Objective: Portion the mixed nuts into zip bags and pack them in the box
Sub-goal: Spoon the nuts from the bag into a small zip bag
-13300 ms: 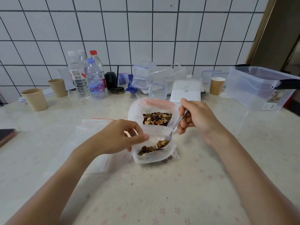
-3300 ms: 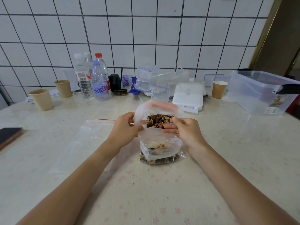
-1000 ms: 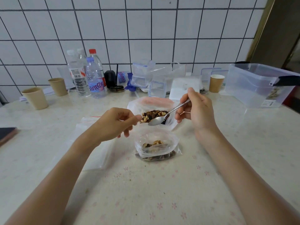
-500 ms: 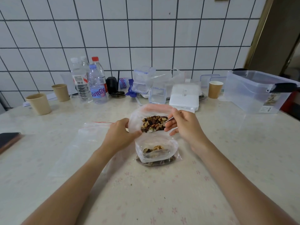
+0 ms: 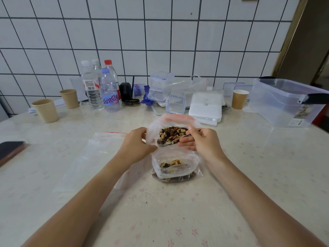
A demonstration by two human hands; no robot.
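White wall tiles with dark joints stand behind a pale table [image 5: 249,175] with a small flower pattern.

Both forearms reach forward over the table and the hands meet at its middle. The left hand [image 5: 135,146] pinches the left edge of the big bag of nuts [image 5: 171,134] between thumb and fingers and holds its mouth wide. The right hand [image 5: 201,142] has its fingers curled round the handle of a spoon [image 5: 171,142], and the bowl of the spoon lies among the mixed nuts in that bag.

Just in front of the big bag, nearer to the person, stands a small zip bag [image 5: 173,165]. Its mouth is wide and a shallow layer of nuts lies in its bottom. To the left, flat on the table, lie empty zip bags [image 5: 99,150] with a red strip at the top.

At the far right of the table stands a clear plastic box [image 5: 283,102]; I cannot tell what is inside it. Along the wall are water bottles [image 5: 99,90], paper cups [image 5: 46,110], small clear containers [image 5: 167,91] and a white flat box [image 5: 205,106]. A dark phone [image 5: 9,151] lies at the left edge.
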